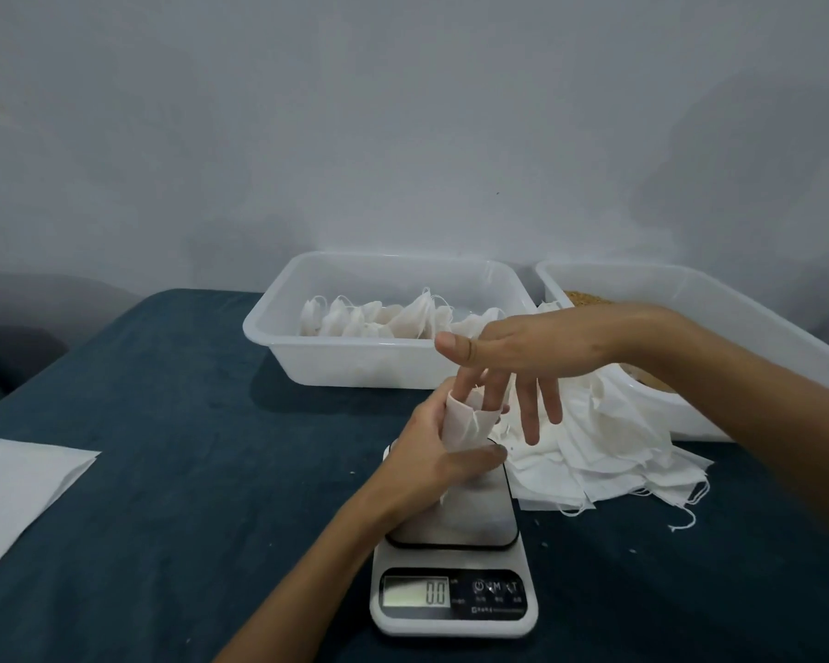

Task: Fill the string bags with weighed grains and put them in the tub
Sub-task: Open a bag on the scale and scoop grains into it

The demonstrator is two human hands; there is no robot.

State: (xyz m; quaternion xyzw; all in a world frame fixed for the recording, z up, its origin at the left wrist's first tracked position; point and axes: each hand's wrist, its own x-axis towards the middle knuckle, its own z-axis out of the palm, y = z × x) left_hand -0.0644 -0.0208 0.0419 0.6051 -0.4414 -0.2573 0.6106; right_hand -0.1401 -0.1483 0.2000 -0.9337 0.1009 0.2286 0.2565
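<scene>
The left hand (pixel 431 452) gripped an empty white string bag (pixel 465 423); the right hand (pixel 522 356), fingers spread, opened its mouth, which could collapse.

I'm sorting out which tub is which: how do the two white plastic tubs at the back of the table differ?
The left white plastic tub holds white string bags that look filled; the right white plastic tub holds loose brown grain. The left tub shows whole, while the right one is partly hidden by the right hand and its forearm and runs off the frame. Both are white, rectangular and translucent, side by side on the dark blue tablecloth.
</scene>
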